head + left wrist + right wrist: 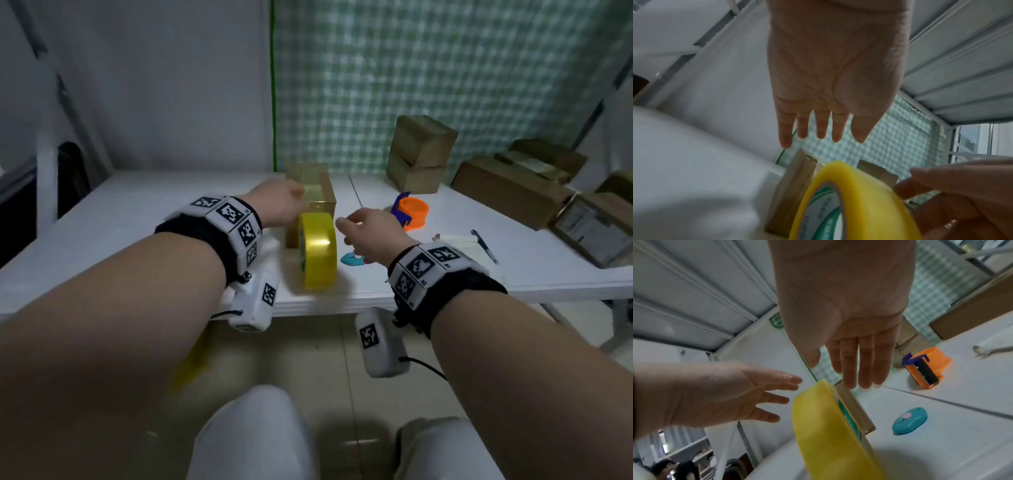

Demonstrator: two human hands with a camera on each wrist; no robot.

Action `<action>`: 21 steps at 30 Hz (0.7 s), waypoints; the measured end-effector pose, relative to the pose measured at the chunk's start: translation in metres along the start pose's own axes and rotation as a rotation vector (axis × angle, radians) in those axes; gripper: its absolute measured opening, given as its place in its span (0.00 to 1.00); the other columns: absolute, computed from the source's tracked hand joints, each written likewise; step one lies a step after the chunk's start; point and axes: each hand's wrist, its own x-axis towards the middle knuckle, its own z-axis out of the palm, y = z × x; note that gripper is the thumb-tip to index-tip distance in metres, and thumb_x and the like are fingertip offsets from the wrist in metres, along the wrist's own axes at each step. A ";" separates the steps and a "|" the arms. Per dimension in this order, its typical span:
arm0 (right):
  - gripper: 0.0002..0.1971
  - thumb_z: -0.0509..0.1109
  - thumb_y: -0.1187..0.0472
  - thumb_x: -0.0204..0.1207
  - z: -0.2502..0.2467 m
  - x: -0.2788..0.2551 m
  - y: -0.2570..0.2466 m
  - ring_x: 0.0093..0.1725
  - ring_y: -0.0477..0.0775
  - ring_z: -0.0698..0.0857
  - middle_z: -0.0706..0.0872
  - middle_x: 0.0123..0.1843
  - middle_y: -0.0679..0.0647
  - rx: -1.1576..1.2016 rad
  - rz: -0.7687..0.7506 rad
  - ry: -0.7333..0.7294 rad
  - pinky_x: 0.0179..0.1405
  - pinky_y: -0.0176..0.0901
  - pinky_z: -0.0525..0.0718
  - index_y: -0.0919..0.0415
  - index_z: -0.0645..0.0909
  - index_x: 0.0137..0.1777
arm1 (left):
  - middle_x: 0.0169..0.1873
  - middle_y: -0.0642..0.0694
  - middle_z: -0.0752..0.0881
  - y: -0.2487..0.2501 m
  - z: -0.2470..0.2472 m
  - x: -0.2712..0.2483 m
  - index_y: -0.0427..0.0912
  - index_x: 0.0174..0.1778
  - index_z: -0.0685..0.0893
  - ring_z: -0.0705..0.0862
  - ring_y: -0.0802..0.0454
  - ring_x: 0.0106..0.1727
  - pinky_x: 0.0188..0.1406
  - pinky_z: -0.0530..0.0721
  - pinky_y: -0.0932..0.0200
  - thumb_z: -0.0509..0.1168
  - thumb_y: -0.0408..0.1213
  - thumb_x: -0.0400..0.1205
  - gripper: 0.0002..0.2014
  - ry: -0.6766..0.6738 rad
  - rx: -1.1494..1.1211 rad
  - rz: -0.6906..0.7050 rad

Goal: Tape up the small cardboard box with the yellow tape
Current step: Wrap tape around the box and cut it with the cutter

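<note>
The small cardboard box (pixel 313 186) lies on the white table (pixel 137 222), with yellow tape along its top. Against its near end the yellow tape roll (pixel 318 253) stands on its edge. My left hand (pixel 291 202) hovers over the box's left side, fingers straight and holding nothing, as the left wrist view shows: left hand (pixel 818 138), box (pixel 795 186), roll (pixel 849 186). My right hand (pixel 356 226) is just right of the roll with its fingers straight and nothing in it. The right wrist view shows that hand (pixel 849 369) above the roll (pixel 818 426). Whether it touches the roll is unclear.
An orange tape dispenser (pixel 411 212) and a small teal cutter (pixel 352 259) lie right of the roll. Two stacked cardboard boxes (pixel 419 154) stand behind them, with more boxes (pixel 513 185) at the far right. A pen (pixel 484 245) lies nearby. The table's front edge (pixel 342 305) is close to the roll.
</note>
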 end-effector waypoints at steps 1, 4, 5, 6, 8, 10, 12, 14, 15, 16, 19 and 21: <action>0.22 0.57 0.48 0.81 0.001 0.005 0.002 0.55 0.63 0.87 0.90 0.55 0.62 0.083 0.028 -0.012 0.56 0.60 0.88 0.66 0.83 0.58 | 0.78 0.40 0.71 0.000 0.002 0.004 0.42 0.77 0.71 0.69 0.43 0.79 0.76 0.65 0.55 0.58 0.44 0.84 0.24 -0.013 -0.003 -0.005; 0.20 0.58 0.46 0.80 0.007 0.023 0.008 0.52 0.63 0.89 0.90 0.52 0.62 0.283 0.091 -0.053 0.51 0.55 0.90 0.62 0.81 0.53 | 0.76 0.41 0.74 -0.005 0.010 0.023 0.44 0.75 0.75 0.72 0.45 0.77 0.75 0.67 0.57 0.58 0.41 0.84 0.22 -0.010 -0.073 -0.006; 0.20 0.58 0.45 0.80 0.011 0.030 0.011 0.51 0.62 0.89 0.90 0.51 0.62 0.332 0.096 -0.064 0.51 0.55 0.90 0.62 0.81 0.53 | 0.76 0.41 0.75 -0.006 0.013 0.029 0.45 0.75 0.75 0.73 0.45 0.76 0.74 0.68 0.57 0.58 0.41 0.84 0.21 -0.021 -0.093 -0.006; 0.21 0.59 0.44 0.80 0.012 0.036 0.012 0.48 0.61 0.89 0.89 0.49 0.61 0.386 0.103 -0.082 0.51 0.55 0.89 0.63 0.81 0.54 | 0.76 0.41 0.75 -0.006 0.015 0.034 0.45 0.75 0.75 0.73 0.46 0.76 0.74 0.68 0.56 0.58 0.41 0.84 0.21 -0.038 -0.110 -0.016; 0.22 0.62 0.43 0.79 0.015 0.048 0.015 0.42 0.58 0.87 0.87 0.45 0.59 0.477 0.123 -0.165 0.44 0.50 0.87 0.64 0.80 0.55 | 0.77 0.42 0.73 -0.006 0.017 0.043 0.46 0.76 0.73 0.72 0.46 0.77 0.75 0.67 0.56 0.58 0.42 0.84 0.22 -0.078 -0.117 -0.029; 0.21 0.65 0.43 0.78 0.014 0.055 0.015 0.36 0.55 0.85 0.86 0.40 0.57 0.529 0.153 -0.280 0.38 0.45 0.85 0.63 0.78 0.52 | 0.78 0.42 0.71 -0.010 0.020 0.052 0.46 0.77 0.71 0.71 0.45 0.77 0.76 0.67 0.55 0.58 0.43 0.85 0.23 -0.140 -0.096 -0.047; 0.18 0.66 0.45 0.78 0.014 0.062 0.015 0.31 0.54 0.84 0.85 0.35 0.57 0.580 0.181 -0.370 0.32 0.41 0.85 0.63 0.79 0.47 | 0.78 0.42 0.71 -0.012 0.021 0.060 0.46 0.77 0.71 0.73 0.45 0.76 0.77 0.71 0.51 0.58 0.44 0.85 0.23 -0.174 -0.141 -0.055; 0.15 0.65 0.47 0.79 0.013 0.067 0.014 0.28 0.53 0.81 0.82 0.33 0.57 0.624 0.191 -0.430 0.24 0.37 0.83 0.61 0.78 0.43 | 0.78 0.43 0.71 -0.013 0.019 0.064 0.45 0.77 0.72 0.73 0.45 0.76 0.77 0.72 0.48 0.60 0.44 0.84 0.23 -0.192 -0.221 -0.065; 0.15 0.65 0.48 0.80 0.014 0.069 0.013 0.27 0.52 0.81 0.81 0.33 0.57 0.628 0.192 -0.446 0.22 0.37 0.83 0.60 0.78 0.43 | 0.79 0.43 0.70 -0.013 0.018 0.064 0.45 0.77 0.72 0.73 0.45 0.76 0.76 0.72 0.46 0.60 0.45 0.84 0.24 -0.209 -0.270 -0.076; 0.14 0.64 0.48 0.80 0.015 0.071 0.012 0.27 0.52 0.80 0.81 0.33 0.57 0.628 0.190 -0.458 0.22 0.37 0.83 0.60 0.78 0.43 | 0.78 0.42 0.70 -0.011 0.017 0.063 0.44 0.76 0.72 0.73 0.44 0.76 0.76 0.72 0.45 0.61 0.46 0.83 0.25 -0.228 -0.306 -0.084; 0.14 0.62 0.47 0.81 0.018 0.072 0.010 0.28 0.52 0.80 0.80 0.33 0.56 0.617 0.185 -0.470 0.24 0.38 0.83 0.59 0.77 0.44 | 0.71 0.37 0.75 -0.010 0.020 0.061 0.40 0.69 0.79 0.78 0.40 0.69 0.71 0.76 0.42 0.63 0.51 0.79 0.25 -0.205 -0.252 -0.089; 0.16 0.61 0.46 0.81 0.018 0.072 0.009 0.29 0.52 0.80 0.80 0.34 0.56 0.611 0.188 -0.464 0.23 0.37 0.83 0.60 0.77 0.47 | 0.71 0.37 0.70 -0.009 0.021 0.059 0.40 0.71 0.76 0.79 0.38 0.64 0.68 0.78 0.46 0.61 0.54 0.79 0.28 -0.143 -0.151 -0.159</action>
